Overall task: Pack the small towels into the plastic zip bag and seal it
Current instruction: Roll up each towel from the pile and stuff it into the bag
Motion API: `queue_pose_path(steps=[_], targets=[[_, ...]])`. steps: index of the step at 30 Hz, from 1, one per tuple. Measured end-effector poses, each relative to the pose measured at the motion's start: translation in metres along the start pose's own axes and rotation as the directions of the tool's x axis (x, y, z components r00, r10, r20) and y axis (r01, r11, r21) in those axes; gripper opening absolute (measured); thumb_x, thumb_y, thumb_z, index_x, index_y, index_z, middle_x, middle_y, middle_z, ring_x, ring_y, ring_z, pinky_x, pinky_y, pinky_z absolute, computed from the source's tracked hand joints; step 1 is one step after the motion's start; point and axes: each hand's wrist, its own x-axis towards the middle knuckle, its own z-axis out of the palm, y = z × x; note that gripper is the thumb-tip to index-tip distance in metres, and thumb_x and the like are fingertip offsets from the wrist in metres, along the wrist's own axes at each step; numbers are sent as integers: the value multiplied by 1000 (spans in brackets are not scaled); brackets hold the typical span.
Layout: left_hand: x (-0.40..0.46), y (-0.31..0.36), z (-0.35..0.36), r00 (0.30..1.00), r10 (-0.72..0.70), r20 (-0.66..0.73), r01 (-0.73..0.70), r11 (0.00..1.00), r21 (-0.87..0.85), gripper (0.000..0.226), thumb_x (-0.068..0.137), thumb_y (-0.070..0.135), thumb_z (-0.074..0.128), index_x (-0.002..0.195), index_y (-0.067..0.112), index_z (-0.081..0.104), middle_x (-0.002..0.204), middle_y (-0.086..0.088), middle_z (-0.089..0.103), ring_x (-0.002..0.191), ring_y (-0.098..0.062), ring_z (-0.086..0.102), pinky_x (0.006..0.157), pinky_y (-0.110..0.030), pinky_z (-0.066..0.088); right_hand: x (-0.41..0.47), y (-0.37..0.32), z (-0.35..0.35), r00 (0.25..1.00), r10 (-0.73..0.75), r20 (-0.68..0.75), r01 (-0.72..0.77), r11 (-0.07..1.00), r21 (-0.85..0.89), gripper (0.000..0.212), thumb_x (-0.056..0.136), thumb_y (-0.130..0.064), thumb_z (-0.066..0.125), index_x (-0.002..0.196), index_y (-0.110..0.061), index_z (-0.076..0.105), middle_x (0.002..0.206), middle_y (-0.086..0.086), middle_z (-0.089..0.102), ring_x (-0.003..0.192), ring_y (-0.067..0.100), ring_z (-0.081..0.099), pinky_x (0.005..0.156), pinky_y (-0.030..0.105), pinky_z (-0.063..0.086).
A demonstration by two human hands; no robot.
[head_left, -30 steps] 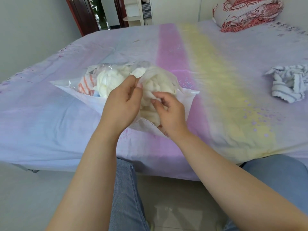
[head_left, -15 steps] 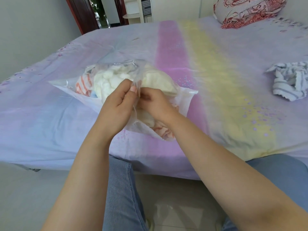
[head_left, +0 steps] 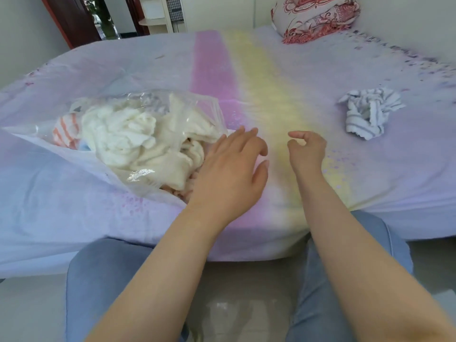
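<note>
A clear plastic zip bag [head_left: 197,104] lies on the bed at the left, stuffed with several small towels: white ones [head_left: 128,134] and an orange-striped one [head_left: 65,132]. Its mouth faces right and gapes. My left hand [head_left: 229,169] hovers flat beside the bag's mouth with straight fingers, holding nothing. My right hand [head_left: 306,150] floats further right over the sheet, fingers loosely curled and empty. A crumpled blue-striped towel [head_left: 367,112] lies alone on the bed at the right, well beyond my right hand.
The bed sheet [head_left: 246,77] is pastel with pink and yellow bands. A red patterned pillow [head_left: 315,18] sits at the far right corner. My knees in jeans [head_left: 106,272] are against the bed's near edge.
Both hands have let go of the bag's mouth and moved right. The bag now lies unheld on the bed.
</note>
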Motion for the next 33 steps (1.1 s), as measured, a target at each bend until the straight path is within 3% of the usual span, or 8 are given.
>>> queue_pose_path(steps=[5, 10, 13, 16, 21, 25, 28, 33], targets=[[17, -2, 32, 994, -34, 106, 28, 998, 56, 16, 95, 24, 49, 106, 18, 59, 114, -1, 64, 110, -25, 55, 98, -31, 30, 65, 24, -35, 938, 166, -303, -178, 984, -13, 33, 85, -5, 52, 110, -22, 64, 158, 3, 8, 120, 21, 43, 85, 24, 39], [22, -2, 46, 993, -16, 121, 10, 999, 48, 14, 94, 24, 48, 100, 19, 60, 98, 2, 64, 90, -23, 57, 90, -34, 37, 116, 49, -60, 918, 366, -153, -355, 930, 97, 60, 86, -10, 47, 145, -10, 33, 148, 13, 36, 110, 12, 41, 99, 26, 33], [22, -7, 48, 991, -6, 131, 0, 999, 49, 15, 95, 22, 47, 99, 19, 61, 96, 3, 65, 89, -23, 58, 89, -35, 38, 129, 49, -68, 897, 430, -101, -439, 894, -88, 57, 87, -19, 44, 143, -7, 36, 150, 12, 35, 134, 25, 37, 109, 32, 31], [20, -12, 52, 990, -52, 129, 53, 999, -5, 18, 95, 21, 50, 109, 21, 61, 104, 3, 67, 94, -24, 59, 90, -35, 39, 110, 23, -58, 968, 204, -144, -218, 972, -90, 31, 85, -16, 47, 110, 0, 58, 116, 15, 59, 109, 24, 53, 92, 29, 39], [18, -18, 61, 980, -152, 125, 175, 965, -194, 64, 90, 26, 60, 146, 30, 30, 149, 1, 41, 128, -25, 48, 99, -43, 43, -5, -26, -47, 986, 32, 161, -67, 973, 219, 10, 86, -11, 60, 83, -18, 66, 65, -3, 59, 56, 8, 52, 58, 22, 43], [11, -30, 57, 967, -100, 236, 189, 901, -391, 89, 83, 30, 70, 142, 61, 10, 160, 11, 9, 140, 15, 6, 107, -27, 29, -78, -56, -62, 768, -73, 637, -290, 846, 447, 20, 82, -4, 58, 76, -20, 68, 57, -1, 58, 42, 8, 44, 44, 19, 39], [3, -35, 49, 940, -163, 299, 300, 812, -501, 62, 85, 23, 69, 118, 64, 36, 139, 13, 43, 130, 2, 37, 96, -21, 35, -80, -68, -69, 693, -98, 714, -407, 765, 500, 23, 81, 0, 55, 85, -20, 65, 61, -1, 55, 46, 10, 39, 45, 20, 36], [-12, -38, 35, 925, -368, 99, 377, 846, -378, 36, 88, 12, 52, 119, 27, 45, 84, 9, 62, 76, -20, 59, 64, -33, 47, -67, -58, -56, 881, -212, 423, 215, 976, 40, 31, 89, -22, 64, 118, -23, 53, 118, -5, 50, 98, 7, 52, 84, 22, 41]])
